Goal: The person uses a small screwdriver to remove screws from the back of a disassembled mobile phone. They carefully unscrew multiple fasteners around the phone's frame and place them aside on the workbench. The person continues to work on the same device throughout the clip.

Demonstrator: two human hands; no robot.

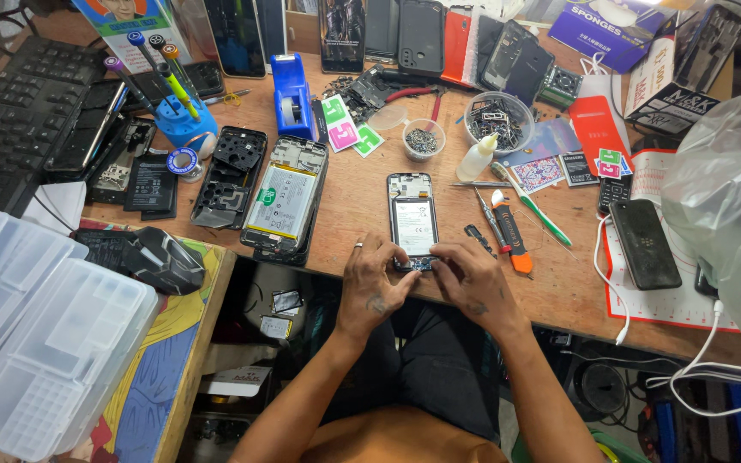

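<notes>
Two hands work the lower end of an opened phone (412, 221) lying flat near the front edge of the wooden surface (362, 201). The left hand (376, 285) and right hand (471, 279) pinch its bottom edge with curled fingertips. An orange-handled tool (508, 230) lies just right of it.

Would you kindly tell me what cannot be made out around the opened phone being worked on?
Head view only:
- Bottom end of the opened phone: covered by fingertips of the left hand and right hand.
- Any small part pinched there: too small to tell.
- Contents of the small cup: too small.
- Clear organiser boxes: cut off by the left edge.
</notes>
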